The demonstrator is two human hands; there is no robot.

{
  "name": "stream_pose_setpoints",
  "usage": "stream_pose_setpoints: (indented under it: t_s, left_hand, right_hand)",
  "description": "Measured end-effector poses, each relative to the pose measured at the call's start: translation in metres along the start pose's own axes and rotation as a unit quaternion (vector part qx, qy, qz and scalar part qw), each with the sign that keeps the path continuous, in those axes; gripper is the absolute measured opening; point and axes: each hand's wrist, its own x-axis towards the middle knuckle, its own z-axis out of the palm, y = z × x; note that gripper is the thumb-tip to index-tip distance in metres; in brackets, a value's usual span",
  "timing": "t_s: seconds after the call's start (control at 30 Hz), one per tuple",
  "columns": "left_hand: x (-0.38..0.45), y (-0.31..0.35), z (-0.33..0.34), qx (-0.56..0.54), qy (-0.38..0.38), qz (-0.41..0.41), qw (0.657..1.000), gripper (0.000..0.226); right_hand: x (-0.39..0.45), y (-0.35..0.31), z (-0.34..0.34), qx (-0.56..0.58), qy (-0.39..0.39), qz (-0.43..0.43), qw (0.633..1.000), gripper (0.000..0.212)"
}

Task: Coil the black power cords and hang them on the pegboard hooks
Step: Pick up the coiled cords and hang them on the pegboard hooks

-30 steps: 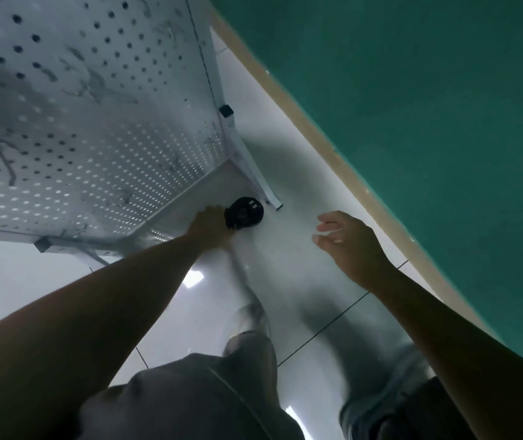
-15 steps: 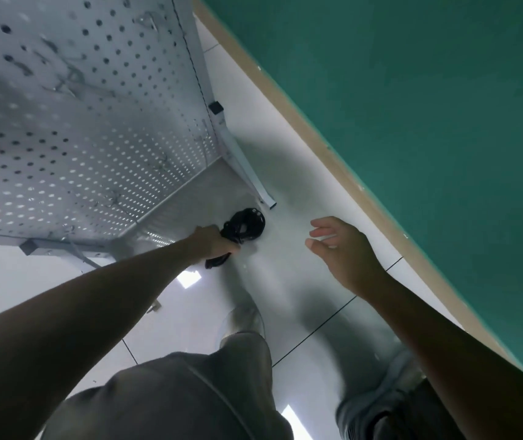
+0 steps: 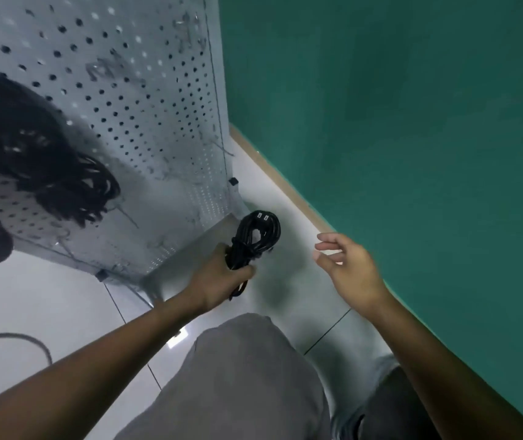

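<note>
Green wall (image 3: 412,122) fills the frame from twelve round to four o'clock, meeting a pale tiled floor (image 3: 47,306) along a tan skirting strip (image 3: 288,182). At ten to eleven o'clock stands a grey pegboard (image 3: 133,100), its face dotted with round holes and carrying faint dark scribbles too smeared to read. Against the board at nine o'clock hang blurred bundles of black cords (image 3: 47,166), seemingly on hooks that cannot be made out. At six o'clock a grey trouser knee (image 3: 241,376) rises into view. A loose grey cable (image 3: 22,339) curves over the floor at eight o'clock.

Near the centre, the left hand (image 3: 219,281) grips a coiled black power cord (image 3: 255,239) by its wrapped waist, fingers and thumb curled round it, the loop standing above the fist just beside the pegboard's lower corner. Two small pale tags at the top of the loop carry marks too small to read. At three o'clock of the coil, well apart from it, the right hand (image 3: 349,268) hovers with fingers loosely spread and holds nothing.
</note>
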Motion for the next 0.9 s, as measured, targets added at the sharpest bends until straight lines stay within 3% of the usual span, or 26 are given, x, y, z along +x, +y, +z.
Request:
stream_pose_setpoints:
  t_s: [0.13, 0.23, 0.47, 0.7, 0.9]
  left_hand:
    - [-0.054, 0.037, -0.016, -0.059, 0.055, 0.068, 0.994, 0.024]
    - [-0.082, 0.046, -0.025, -0.078, 0.081, 0.111, 0.987, 0.034]
    - [-0.105, 0.051, -0.039, -0.127, 0.15, 0.114, 0.974, 0.045]
    - [-0.08, 0.057, -0.038, -0.127, 0.246, 0.088, 0.957, 0.049]
    - [-0.046, 0.052, -0.043, -0.099, 0.257, 0.056, 0.96, 0.056]
  right_hand:
    - [-0.029, -0.022, -0.004, 0.017, 0.008, -0.008, 1.0, 0.025]
    - [-0.041, -0.035, -0.005, 0.024, 0.014, -0.016, 0.999, 0.023]
    - [-0.05, -0.043, -0.008, 0.037, 0.023, -0.012, 0.999, 0.021]
    - [-0.056, -0.036, -0.015, -0.058, 0.01, -0.026, 0.998, 0.033]
    - [-0.051, -0.034, -0.018, -0.074, 0.011, -0.028, 0.997, 0.036]
